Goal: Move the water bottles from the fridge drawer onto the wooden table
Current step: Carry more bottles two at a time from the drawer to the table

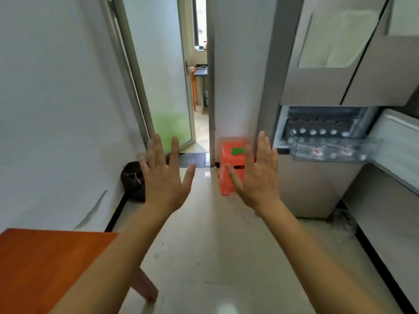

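**Bare hands spread, bottles in the drawer**

Bare and empty, both hands are raised at the middle of the view, backs to the camera. The left hand has its grip wide, fingers fanned, holding nothing; the right hand likewise shows a wide grip with nothing in it. Behind the right hand's fingers stands an orange plastic stool on the pale tiled floor. At two o'clock, the clear fridge drawer is pulled out, and the water bottles lie inside it, white caps showing in a row. At eight o'clock, the wooden desk shows its orange-brown top, well apart from the drawer.
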`<state>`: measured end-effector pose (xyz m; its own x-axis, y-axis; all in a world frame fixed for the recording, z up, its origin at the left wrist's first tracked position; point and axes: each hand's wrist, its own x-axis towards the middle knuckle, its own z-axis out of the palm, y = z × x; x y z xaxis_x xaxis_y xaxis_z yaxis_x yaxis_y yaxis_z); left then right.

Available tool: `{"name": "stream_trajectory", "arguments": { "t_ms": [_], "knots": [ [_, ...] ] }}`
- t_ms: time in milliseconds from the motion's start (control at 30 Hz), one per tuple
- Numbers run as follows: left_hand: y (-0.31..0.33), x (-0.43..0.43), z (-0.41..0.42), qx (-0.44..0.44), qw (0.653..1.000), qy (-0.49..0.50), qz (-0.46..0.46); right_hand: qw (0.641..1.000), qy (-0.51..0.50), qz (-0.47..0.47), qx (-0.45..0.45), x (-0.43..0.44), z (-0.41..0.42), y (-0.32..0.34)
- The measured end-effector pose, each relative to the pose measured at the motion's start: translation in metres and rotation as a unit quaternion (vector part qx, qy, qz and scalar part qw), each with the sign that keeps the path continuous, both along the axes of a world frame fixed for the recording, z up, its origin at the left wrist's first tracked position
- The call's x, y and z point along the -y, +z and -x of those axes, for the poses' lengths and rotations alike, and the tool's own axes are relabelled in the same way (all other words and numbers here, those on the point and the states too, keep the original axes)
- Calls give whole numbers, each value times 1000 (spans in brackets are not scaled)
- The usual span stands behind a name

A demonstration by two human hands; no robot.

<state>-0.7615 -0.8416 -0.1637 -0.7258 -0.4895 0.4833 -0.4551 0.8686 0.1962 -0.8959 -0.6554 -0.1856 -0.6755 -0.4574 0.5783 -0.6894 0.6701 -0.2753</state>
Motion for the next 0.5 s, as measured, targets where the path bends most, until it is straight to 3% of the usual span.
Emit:
{"name": "stream_trajectory", "arguments": {
  "t_ms": [233,500],
  "knots": [
    [-29,-80,142,38,989,-145,-8,992,-120,-17,18,-98,104,-27],
    [-54,-115,328,73,974,-214,-17,970,-225,-84,45,-169,243,-47]
  ]
}}
